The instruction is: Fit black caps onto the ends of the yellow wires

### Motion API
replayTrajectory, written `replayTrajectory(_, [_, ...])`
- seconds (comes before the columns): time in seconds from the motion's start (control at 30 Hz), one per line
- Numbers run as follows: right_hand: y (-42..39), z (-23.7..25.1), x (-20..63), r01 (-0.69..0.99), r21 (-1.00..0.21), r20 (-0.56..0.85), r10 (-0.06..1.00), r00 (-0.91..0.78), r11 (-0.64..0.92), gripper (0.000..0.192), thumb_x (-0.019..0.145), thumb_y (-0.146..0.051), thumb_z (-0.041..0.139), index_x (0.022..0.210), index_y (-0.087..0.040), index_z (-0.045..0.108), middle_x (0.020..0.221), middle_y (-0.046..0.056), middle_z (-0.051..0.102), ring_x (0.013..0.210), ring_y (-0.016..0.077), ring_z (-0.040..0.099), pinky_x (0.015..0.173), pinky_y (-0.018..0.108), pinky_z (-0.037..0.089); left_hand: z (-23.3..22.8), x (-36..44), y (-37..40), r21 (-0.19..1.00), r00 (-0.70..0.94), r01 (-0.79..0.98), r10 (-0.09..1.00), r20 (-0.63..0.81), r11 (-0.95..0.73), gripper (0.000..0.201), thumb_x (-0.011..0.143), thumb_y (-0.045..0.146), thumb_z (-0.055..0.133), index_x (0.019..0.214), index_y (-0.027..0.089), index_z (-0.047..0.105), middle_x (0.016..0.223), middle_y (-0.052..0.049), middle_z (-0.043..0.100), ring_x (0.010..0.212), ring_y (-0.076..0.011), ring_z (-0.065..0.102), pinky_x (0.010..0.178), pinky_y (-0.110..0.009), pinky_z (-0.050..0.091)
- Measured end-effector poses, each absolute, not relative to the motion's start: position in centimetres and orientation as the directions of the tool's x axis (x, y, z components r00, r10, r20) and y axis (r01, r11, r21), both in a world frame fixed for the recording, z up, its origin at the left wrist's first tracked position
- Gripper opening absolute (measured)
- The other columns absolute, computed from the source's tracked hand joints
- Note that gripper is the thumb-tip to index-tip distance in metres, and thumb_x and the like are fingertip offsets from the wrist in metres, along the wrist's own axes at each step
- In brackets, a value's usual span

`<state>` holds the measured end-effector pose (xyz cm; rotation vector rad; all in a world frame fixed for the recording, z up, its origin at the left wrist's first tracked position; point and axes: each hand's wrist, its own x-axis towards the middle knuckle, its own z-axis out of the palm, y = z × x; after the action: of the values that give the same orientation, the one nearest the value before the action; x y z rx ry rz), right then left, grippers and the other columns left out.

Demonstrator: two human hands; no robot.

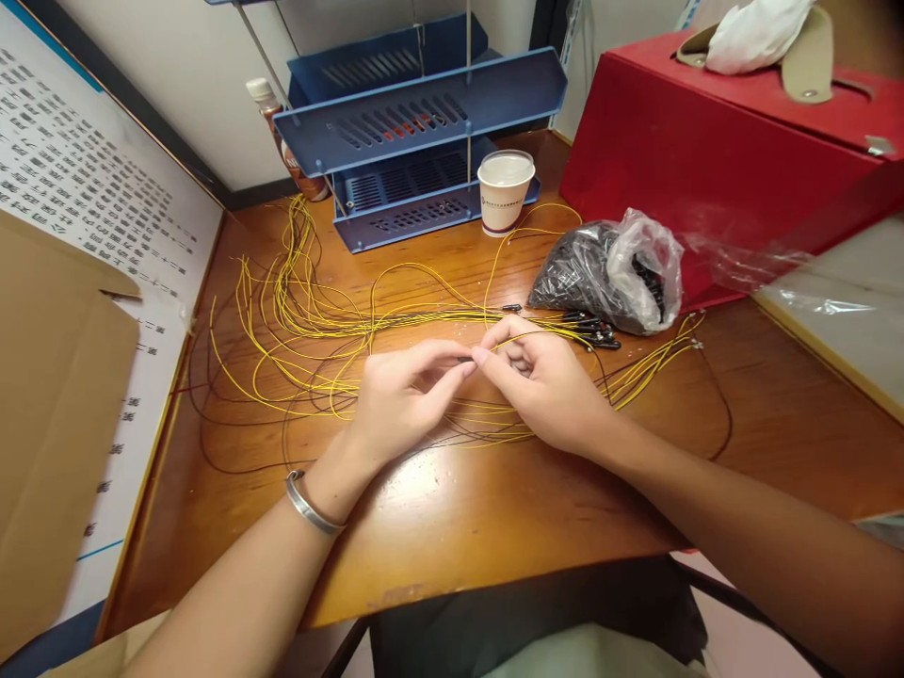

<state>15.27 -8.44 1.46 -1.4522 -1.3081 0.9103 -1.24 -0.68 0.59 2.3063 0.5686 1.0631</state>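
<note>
My left hand (404,388) and my right hand (547,381) meet fingertip to fingertip above the middle of the desk. Between the left thumb and forefinger a small dark piece shows, mostly covered by the fingers. My right hand is closed in a pinch, and a thin yellow wire runs out over its fingers. Beneath both hands lies a loose bundle of yellow and dark wires (424,320), curling away to the left. Several black connector housings (593,330) sit on wire ends just beyond my right hand. More yellow wire ends (653,363) fan out to the right.
A clear plastic bag of small black parts (586,268) lies behind the connectors. Farther back are a paper cup (506,193), a blue desk rack (424,113) and a bottle (282,141). A red box (678,151) stands right; cardboard (63,405) leans left.
</note>
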Motion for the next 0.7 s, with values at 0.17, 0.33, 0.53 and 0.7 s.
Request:
replayTrajectory(0.17, [-8.45,1.47,15.33,0.27,-0.963,0.061,0.986,0.156,0.017,0.018,0.094,-0.033,0.056,0.087,-0.017,0.055,0.053,-0.01,0.04,0.046,0.005,0.032,0.045,0.022,0.023,0.56,-1.26,-0.67,0.621,0.604,0.15,0.568,0.558,-0.769,0.01,0.088,0.016,0.071,0.097,0.014,0.075,0.087,-0.002,0.081,0.068,-0.0069,0.074,0.066,-0.01,0.059])
replayTrajectory(0.33, [-8.39,1.35,15.32,0.269,-0.963,0.069,0.987,0.148,0.027,0.018,0.094,-0.033,0.056,0.086,-0.017,0.054,0.053,-0.01,0.039,0.046,0.0048,0.032,0.046,0.022,0.023,0.61,-1.23,-0.74,0.627,0.603,0.153,0.575,0.553,-0.764,0.01,0.088,0.016,0.071,0.096,0.013,0.074,0.085,-0.002,0.081,0.068,-0.007,0.075,0.066,-0.009,0.059])
replayTrajectory(0.53, [-8.36,1.35,15.29,0.235,-0.972,0.038,0.988,0.146,0.003,0.019,0.094,-0.035,0.056,0.088,-0.017,0.054,0.055,-0.009,0.043,0.047,0.0053,0.036,0.047,0.022,0.026,0.59,-1.31,-0.75,0.63,0.609,0.167,0.582,0.539,-0.758,0.01,0.088,0.018,0.071,0.097,0.015,0.075,0.086,-0.002,0.081,0.069,-0.0089,0.076,0.067,-0.013,0.061])
replayTrajectory(0.7, [-8.4,1.28,15.35,0.247,-0.969,0.032,0.99,0.137,-0.003,0.02,0.095,-0.037,0.055,0.09,-0.018,0.054,0.055,-0.008,0.046,0.047,0.0062,0.038,0.048,0.022,0.027,0.57,-1.29,-0.73,0.643,0.614,0.169,0.59,0.524,-0.747,0.01,0.088,0.018,0.07,0.097,0.015,0.074,0.086,-0.002,0.081,0.069,-0.0083,0.075,0.066,-0.012,0.06])
